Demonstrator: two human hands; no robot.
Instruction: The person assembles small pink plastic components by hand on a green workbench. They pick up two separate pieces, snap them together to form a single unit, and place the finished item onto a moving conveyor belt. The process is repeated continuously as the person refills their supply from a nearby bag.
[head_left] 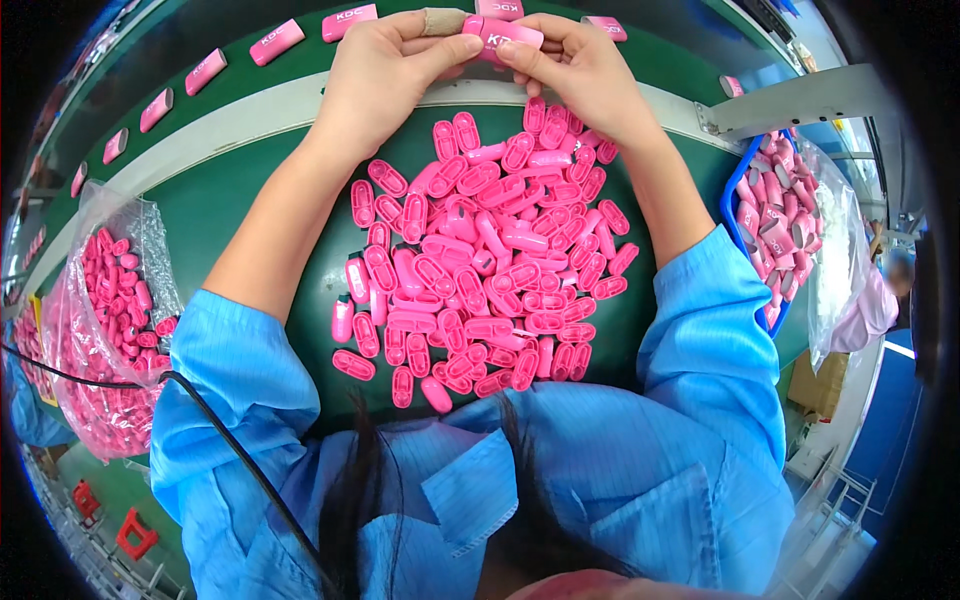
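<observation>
At the top middle, my left hand (385, 70) and my right hand (585, 75) meet around a pink plastic casing (497, 38) with white print. My fingertips pinch it from both sides, and both thumbs lie on its printed face. A beige finger wrap (443, 21) covers one finger of my left hand. Whether the casing is one piece or two fitted parts, I cannot tell. Between my forearms a heap of small oval pink plastic shells (470, 290) spreads over the green table (250, 165). Many lie hollow side up, others on their sides.
Beyond a pale rail (215, 128), printed pink casings (277, 43) stand spaced in a curved row on a green surface. A clear bag (75, 340) of pink parts is at left. At right, a blue bin (730, 205) holds printed casings beneath a metal arm (800, 105). A black cable (225, 435) crosses my left sleeve.
</observation>
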